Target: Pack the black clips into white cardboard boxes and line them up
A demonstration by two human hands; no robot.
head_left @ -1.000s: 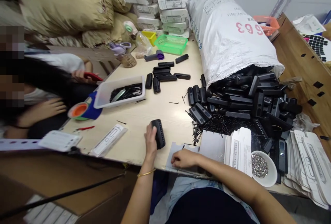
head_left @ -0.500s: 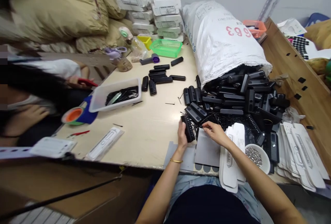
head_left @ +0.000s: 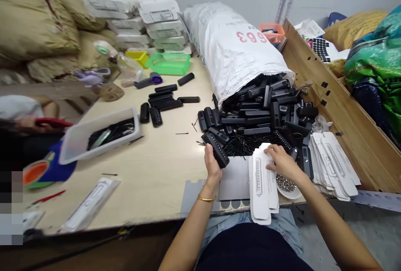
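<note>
My left hand (head_left: 213,166) is closed around a long black plastic case (head_left: 216,150) with a row of small slots, held tilted above the table. My right hand (head_left: 283,160) has its fingers apart and touches the upper right edge of a small stack of white printed cardboard sleeves (head_left: 259,187). Beneath the left hand's case lies a grey flat plate (head_left: 233,179). A white bowl of small metal parts (head_left: 285,184) sits under my right wrist, partly covered. Loose thin black pins (head_left: 241,145) lie beyond the plate.
Many black cases (head_left: 257,118) spill from a big white sack (head_left: 238,49). More sleeves (head_left: 333,164) lie at right beside a wooden board (head_left: 351,125). A white bin of black strips (head_left: 73,148) stands at left, near a co-worker's hand (head_left: 26,125) with something red.
My right hand has moved from beside the black pins to the white sleeves. The left hand still holds the black case, now turned lengthwise. The view has swung right.
</note>
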